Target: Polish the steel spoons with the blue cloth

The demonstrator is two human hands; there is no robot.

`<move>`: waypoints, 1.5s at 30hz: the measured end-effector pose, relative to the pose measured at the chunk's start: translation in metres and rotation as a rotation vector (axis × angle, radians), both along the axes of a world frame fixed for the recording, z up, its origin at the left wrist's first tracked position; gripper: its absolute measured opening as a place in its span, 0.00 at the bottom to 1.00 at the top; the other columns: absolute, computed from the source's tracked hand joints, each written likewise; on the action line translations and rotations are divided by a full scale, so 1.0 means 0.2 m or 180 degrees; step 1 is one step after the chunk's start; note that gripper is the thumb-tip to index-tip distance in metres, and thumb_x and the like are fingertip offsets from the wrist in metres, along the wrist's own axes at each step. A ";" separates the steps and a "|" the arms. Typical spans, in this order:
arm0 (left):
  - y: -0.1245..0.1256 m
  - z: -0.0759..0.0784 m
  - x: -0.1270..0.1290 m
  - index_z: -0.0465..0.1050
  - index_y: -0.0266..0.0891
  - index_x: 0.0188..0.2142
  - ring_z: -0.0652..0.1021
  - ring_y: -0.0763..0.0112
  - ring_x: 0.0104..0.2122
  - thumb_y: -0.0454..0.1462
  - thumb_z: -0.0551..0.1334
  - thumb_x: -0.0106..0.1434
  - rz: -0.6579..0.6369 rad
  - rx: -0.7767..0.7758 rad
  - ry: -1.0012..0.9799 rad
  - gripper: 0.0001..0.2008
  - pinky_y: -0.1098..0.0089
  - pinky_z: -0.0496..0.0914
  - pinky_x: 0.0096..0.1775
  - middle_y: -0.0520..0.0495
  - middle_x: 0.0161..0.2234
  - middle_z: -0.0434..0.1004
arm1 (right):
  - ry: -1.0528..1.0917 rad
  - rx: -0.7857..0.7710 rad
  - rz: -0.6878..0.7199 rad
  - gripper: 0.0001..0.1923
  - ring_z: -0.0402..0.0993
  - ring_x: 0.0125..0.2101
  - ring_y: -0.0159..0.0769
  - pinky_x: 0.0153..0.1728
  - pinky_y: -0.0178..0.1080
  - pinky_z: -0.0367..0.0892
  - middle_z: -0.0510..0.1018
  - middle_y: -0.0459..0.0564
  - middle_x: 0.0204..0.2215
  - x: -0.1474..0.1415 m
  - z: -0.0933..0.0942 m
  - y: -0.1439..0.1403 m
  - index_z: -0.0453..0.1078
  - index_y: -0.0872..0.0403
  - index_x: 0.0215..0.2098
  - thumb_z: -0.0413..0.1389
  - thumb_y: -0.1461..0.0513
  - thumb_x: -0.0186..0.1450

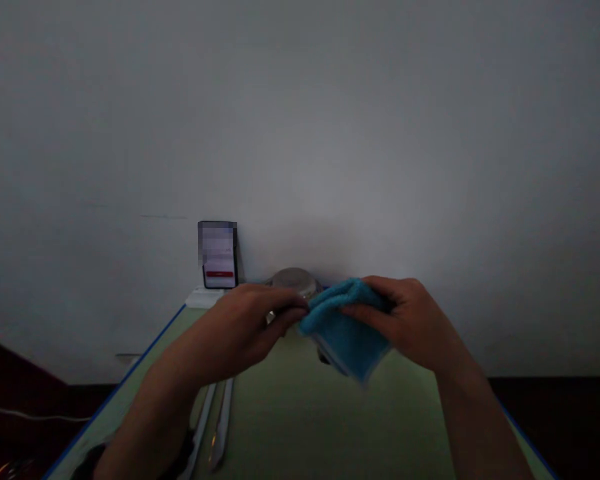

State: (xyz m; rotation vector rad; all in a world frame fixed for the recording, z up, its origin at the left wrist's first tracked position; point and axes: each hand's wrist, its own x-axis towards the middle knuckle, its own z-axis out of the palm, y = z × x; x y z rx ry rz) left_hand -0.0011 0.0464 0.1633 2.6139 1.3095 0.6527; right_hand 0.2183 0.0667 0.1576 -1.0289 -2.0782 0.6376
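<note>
**Cloth held between both hands, above table**

Your right hand (410, 320) is clamped on the blue cloth (347, 333), which hangs down-left from it, in the air over the green table (300, 413). Your left hand (253, 320) pinches something small and shiny at the cloth's left edge; can't tell what. Both hands about equally near. Metal bowl (294, 280) just behind

The middle and near part of the green table (300, 427) was left open. The far edge was blocked by a metal bowl (294, 280) and a propped phone (219, 255). The left lane was narrowed by cutlery (221, 420) laid lengthwise.
</note>
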 end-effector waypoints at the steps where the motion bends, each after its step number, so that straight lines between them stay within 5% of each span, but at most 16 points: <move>1: 0.00 0.00 -0.01 0.71 0.40 0.36 0.73 0.76 0.25 0.37 0.52 0.62 0.0032 -0.0012 -0.0094 0.09 0.76 0.65 0.29 0.53 0.26 0.74 | 0.0065 0.0050 -0.0108 0.09 0.67 0.23 0.26 0.23 0.29 0.61 0.74 0.39 0.23 0.01 0.00 0.01 0.72 0.47 0.34 0.54 0.54 0.58; 12: -0.03 0.05 -0.08 0.72 0.38 0.31 0.70 0.81 0.19 0.36 0.57 0.59 0.0510 0.0238 -0.0899 0.06 0.81 0.62 0.23 0.57 0.18 0.69 | 0.0645 -0.0383 -0.0343 0.14 0.67 0.25 0.32 0.24 0.33 0.63 0.70 0.44 0.25 0.08 -0.04 0.04 0.67 0.51 0.32 0.49 0.51 0.61; 18: 0.00 0.00 -0.07 0.70 0.37 0.31 0.65 0.81 0.17 0.38 0.57 0.60 0.0831 0.0283 -0.1913 0.06 0.78 0.59 0.20 0.56 0.17 0.64 | 0.1065 -0.0668 0.0005 0.13 0.67 0.25 0.32 0.25 0.34 0.62 0.70 0.45 0.25 0.08 -0.09 0.08 0.68 0.50 0.37 0.48 0.52 0.62; 22: 0.02 -0.04 -0.06 0.70 0.38 0.31 0.64 0.81 0.17 0.40 0.57 0.60 0.0699 0.0226 -0.2472 0.08 0.77 0.56 0.17 0.54 0.19 0.66 | 0.1174 -0.0768 0.0250 0.14 0.69 0.30 0.34 0.28 0.35 0.63 0.73 0.45 0.31 0.07 -0.09 0.09 0.67 0.48 0.43 0.47 0.53 0.62; 26: 0.01 -0.03 -0.06 0.70 0.39 0.31 0.63 0.82 0.15 0.38 0.57 0.60 0.0561 0.0353 -0.2253 0.06 0.77 0.57 0.17 0.56 0.17 0.63 | 0.0679 -0.0608 0.0493 0.16 0.69 0.38 0.34 0.36 0.35 0.64 0.73 0.46 0.40 0.07 -0.07 0.08 0.65 0.47 0.47 0.46 0.54 0.63; 33: -0.03 0.00 -0.01 0.70 0.40 0.32 0.72 0.81 0.18 0.35 0.57 0.60 0.0451 0.0753 -0.2099 0.04 0.80 0.66 0.22 0.57 0.18 0.70 | -0.0842 -0.0251 0.0675 0.16 0.62 0.20 0.26 0.19 0.30 0.55 0.71 0.43 0.22 -0.03 -0.07 0.05 0.68 0.53 0.32 0.44 0.52 0.64; 38: -0.01 -0.01 0.00 0.71 0.41 0.32 0.74 0.79 0.21 0.36 0.57 0.60 0.0503 0.0510 -0.2379 0.04 0.80 0.69 0.25 0.56 0.20 0.73 | -0.0877 0.0146 0.0359 0.12 0.63 0.20 0.25 0.21 0.30 0.54 0.70 0.41 0.20 -0.08 -0.10 0.06 0.67 0.54 0.29 0.50 0.54 0.61; 45: 0.02 0.00 -0.10 0.70 0.37 0.32 0.73 0.77 0.20 0.41 0.54 0.61 0.0621 -0.0449 -0.1121 0.10 0.78 0.67 0.23 0.52 0.22 0.73 | -0.0259 0.0257 -0.0611 0.13 0.65 0.21 0.28 0.22 0.32 0.57 0.73 0.42 0.21 0.01 -0.06 0.08 0.70 0.52 0.30 0.53 0.51 0.57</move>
